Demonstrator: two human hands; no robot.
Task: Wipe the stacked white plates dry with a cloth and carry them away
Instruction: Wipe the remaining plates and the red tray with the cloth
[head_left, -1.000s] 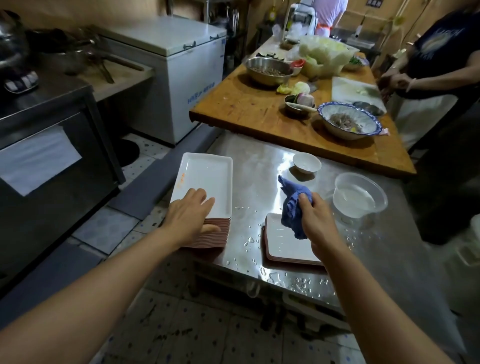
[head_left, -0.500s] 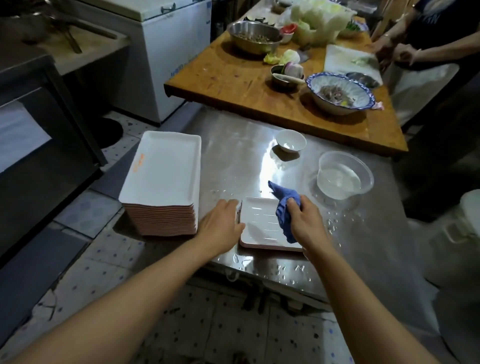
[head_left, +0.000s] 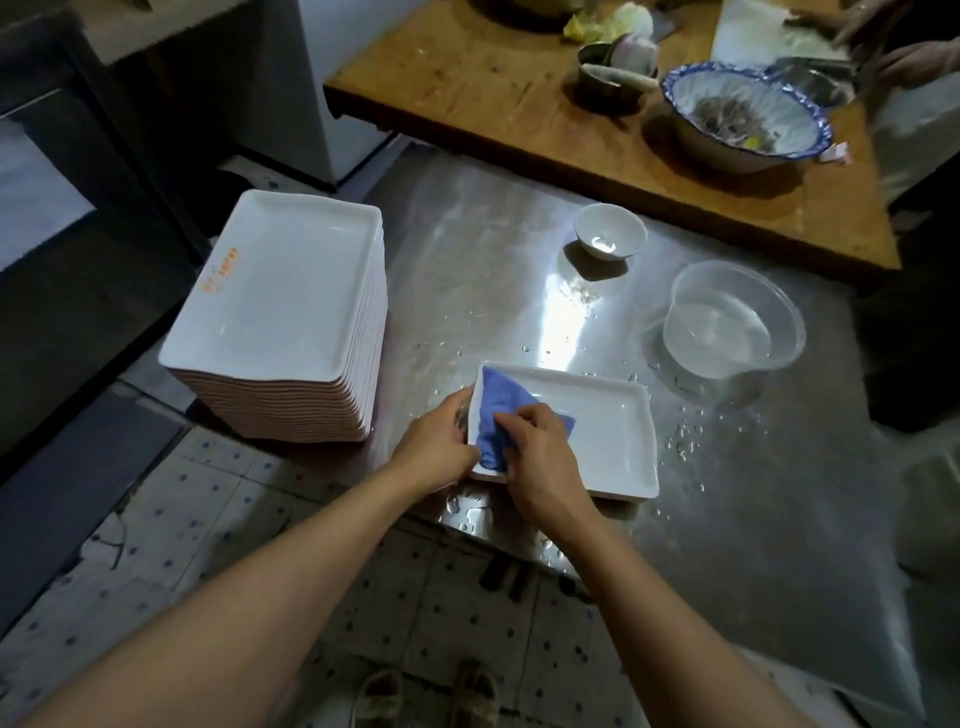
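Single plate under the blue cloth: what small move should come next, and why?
Probably sweep the blue cloth rightward across the single plate. The right hand presses the cloth at the plate's left end, the left hand steadies that edge, and the plate's right part looks uncovered and not yet wiped, with droplets on the steel table nearby.

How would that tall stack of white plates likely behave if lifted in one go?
Probably heavy: the stack of plates holds many rigid trays. It might slip, since water beads on the steel table. Its edges look flush, so it should lift as one block if held level.
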